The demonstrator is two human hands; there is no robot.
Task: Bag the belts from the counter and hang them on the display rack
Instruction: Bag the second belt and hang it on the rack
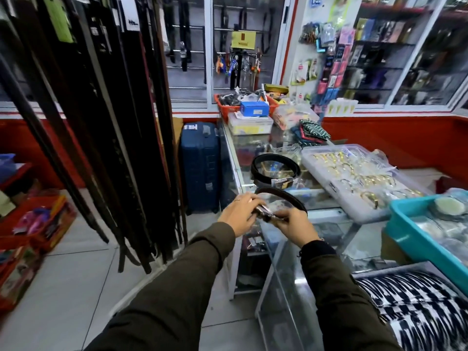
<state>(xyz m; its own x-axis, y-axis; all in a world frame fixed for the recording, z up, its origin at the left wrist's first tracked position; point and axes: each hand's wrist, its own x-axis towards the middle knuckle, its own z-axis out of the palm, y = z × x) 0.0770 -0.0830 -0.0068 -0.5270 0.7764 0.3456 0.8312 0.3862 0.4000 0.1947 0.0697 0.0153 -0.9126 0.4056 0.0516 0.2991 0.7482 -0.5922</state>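
Observation:
A dark coiled belt [283, 195] is held over the near corner of the glass counter [326, 214]. My left hand [240, 211] and my right hand [297, 224] both grip its buckle end, where a crinkled clear wrapper shows between the fingers. A second black coiled belt [274, 171] with a tag lies on the counter just behind. Many long dark belts hang on the display rack [106, 122] to the left.
A clear tray of gold bangles [354, 178] and a teal tray [415, 236] sit on the counter's right. Orange basket and boxes [248, 110] stand at the far end. A blue suitcase [200, 165] stands beside the counter. Red crates [33, 224] sit on the floor left.

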